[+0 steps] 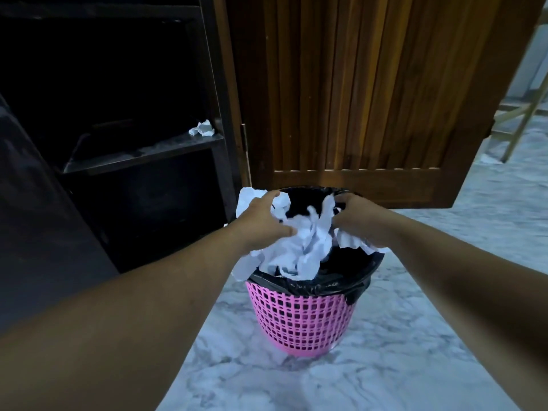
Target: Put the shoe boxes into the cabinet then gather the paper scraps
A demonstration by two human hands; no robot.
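Note:
A bundle of crumpled white paper scraps (308, 247) hangs over the mouth of a pink mesh waste basket (302, 315) lined with a black bag. My left hand (264, 221) grips the bundle's left side, fingers curled into the paper. My right hand (358, 221) grips its right side over the basket's rim. Another crumpled paper scrap (203, 128) lies on a shelf of the dark open cabinet (142, 155) at the left. No shoe box is clearly visible in the dark cabinet.
The cabinet's brown slatted wooden door (355, 93) stands open right behind the basket. The floor (385, 366) is grey-white marble. A light wooden frame (522, 120) and a small white scrap (489, 159) are at the far right.

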